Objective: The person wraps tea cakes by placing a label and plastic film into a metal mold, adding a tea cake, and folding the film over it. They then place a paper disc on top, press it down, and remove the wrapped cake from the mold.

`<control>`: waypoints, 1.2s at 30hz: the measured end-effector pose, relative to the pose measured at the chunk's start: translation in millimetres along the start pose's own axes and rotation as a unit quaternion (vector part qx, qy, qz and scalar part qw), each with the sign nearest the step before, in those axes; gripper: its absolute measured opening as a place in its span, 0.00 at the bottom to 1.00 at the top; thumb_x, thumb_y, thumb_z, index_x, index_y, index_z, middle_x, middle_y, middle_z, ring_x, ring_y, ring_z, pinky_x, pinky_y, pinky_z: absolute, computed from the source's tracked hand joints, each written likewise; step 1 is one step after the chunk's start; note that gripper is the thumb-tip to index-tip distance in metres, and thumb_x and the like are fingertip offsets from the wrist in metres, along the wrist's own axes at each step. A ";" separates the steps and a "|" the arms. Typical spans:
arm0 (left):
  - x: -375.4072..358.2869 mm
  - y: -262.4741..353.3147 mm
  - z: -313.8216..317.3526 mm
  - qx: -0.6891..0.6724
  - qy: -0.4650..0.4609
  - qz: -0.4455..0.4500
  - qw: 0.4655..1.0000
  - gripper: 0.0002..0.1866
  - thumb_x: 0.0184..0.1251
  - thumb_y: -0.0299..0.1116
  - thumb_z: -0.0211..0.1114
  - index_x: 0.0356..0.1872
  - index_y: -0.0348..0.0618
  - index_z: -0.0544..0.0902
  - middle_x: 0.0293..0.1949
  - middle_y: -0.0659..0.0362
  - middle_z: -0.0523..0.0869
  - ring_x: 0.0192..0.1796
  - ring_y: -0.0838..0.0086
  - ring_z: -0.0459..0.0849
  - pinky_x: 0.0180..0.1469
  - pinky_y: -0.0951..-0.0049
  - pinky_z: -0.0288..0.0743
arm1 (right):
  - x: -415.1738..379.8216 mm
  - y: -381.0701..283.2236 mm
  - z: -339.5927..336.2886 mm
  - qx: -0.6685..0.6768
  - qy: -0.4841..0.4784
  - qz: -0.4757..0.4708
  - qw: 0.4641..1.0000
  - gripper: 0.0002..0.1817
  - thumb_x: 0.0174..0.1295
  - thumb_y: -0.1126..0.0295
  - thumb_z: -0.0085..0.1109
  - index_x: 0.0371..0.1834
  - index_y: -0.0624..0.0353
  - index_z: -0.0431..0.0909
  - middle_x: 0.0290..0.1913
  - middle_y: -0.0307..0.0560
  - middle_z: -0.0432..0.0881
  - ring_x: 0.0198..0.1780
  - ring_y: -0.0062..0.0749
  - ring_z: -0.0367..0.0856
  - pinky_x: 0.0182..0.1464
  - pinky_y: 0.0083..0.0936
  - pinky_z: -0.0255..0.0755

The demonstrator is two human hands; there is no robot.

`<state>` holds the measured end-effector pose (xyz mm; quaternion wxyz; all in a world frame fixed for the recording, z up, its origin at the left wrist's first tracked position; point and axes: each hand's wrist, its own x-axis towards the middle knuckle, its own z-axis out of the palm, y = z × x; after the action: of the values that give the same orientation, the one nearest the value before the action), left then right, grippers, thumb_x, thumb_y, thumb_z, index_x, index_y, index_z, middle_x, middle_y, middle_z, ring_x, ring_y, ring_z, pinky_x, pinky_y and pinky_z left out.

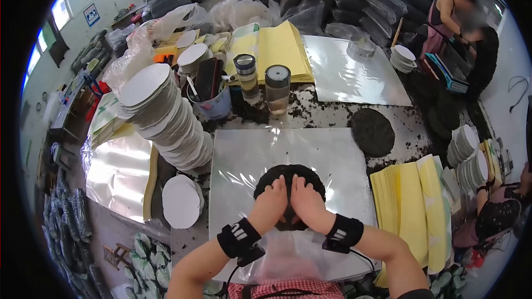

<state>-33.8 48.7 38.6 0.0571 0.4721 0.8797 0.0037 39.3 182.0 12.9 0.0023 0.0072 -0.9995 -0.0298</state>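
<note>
A dark, crumbly round cake of loose material (pixel 314 180) lies on a pale, shiny sheet (pixel 238 155) in front of me. Flat on the cake's left half rests my left hand (pixel 270 204), fingers pointing away from me. My right hand (pixel 308 204) lies mirrored on the right half, thumbs close together near the middle. Both palms face down, so their undersides are hidden. Black bands with small devices circle both wrists. Another flat, dark disc (pixel 373 132) sits beyond the sheet's right corner.
Leaning stacks of white discs (pixel 183 133) rise at left, by a cup of tools (pixel 215 105). Two drink bottles (pixel 277 91) stand ahead. Yellow sheets (pixel 396 205) lie at right, a clear sheet (pixel 354 77) behind. Dark crumbs litter the table; other people work at right.
</note>
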 end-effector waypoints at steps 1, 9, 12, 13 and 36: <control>-0.1 1.3 17.7 0.048 0.047 0.003 0.998 0.54 0.40 0.37 0.81 0.69 0.19 0.64 0.47 0.51 0.78 0.43 0.68 0.84 0.33 0.78 0.85 | 7.4 -3.5 9.5 -0.070 0.009 0.023 0.997 0.36 0.56 0.69 0.65 0.66 0.78 0.67 0.46 0.55 0.74 0.39 0.35 0.81 0.33 0.22 0.82; 23.6 -25.6 31.1 -0.089 -0.046 0.086 0.991 0.51 0.32 0.34 0.85 0.61 0.19 0.70 0.51 0.41 0.79 0.47 0.54 0.87 0.45 0.65 0.84 | 23.6 3.1 34.0 0.081 -0.030 0.031 0.996 0.21 0.54 0.74 0.64 0.50 0.74 0.75 0.46 0.56 0.73 0.40 0.43 0.85 0.32 0.28 0.85; 14.0 -13.9 22.3 -0.070 -0.052 0.016 0.996 0.49 0.35 0.36 0.85 0.60 0.22 0.71 0.51 0.41 0.79 0.50 0.55 0.85 0.46 0.66 0.84 | 18.1 9.9 22.0 0.089 -0.031 -0.005 0.996 0.27 0.52 0.72 0.67 0.54 0.73 0.72 0.46 0.59 0.75 0.38 0.45 0.85 0.33 0.32 0.85; 5.7 -8.3 20.9 -0.055 -0.024 0.022 0.998 0.44 0.39 0.37 0.84 0.58 0.24 0.72 0.51 0.43 0.79 0.51 0.56 0.85 0.47 0.65 0.83 | 16.3 4.8 30.9 0.094 0.006 0.032 0.995 0.36 0.45 0.69 0.74 0.58 0.74 0.70 0.46 0.57 0.75 0.39 0.45 0.85 0.35 0.32 0.85; -217.7 53.0 33.8 -0.088 0.251 0.156 0.951 0.05 0.58 0.35 0.72 0.32 0.52 0.84 0.57 0.60 0.84 0.67 0.58 0.75 0.73 0.47 0.59 | -15.5 -7.2 5.7 0.052 0.036 0.015 0.998 0.38 0.36 0.63 0.81 0.53 0.71 0.78 0.44 0.50 0.79 0.46 0.39 0.80 0.38 0.23 0.83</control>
<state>132.9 -104.5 29.4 -0.1261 0.5805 0.7770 0.2083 54.9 175.4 6.7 0.0378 -0.0062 -0.9990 0.0227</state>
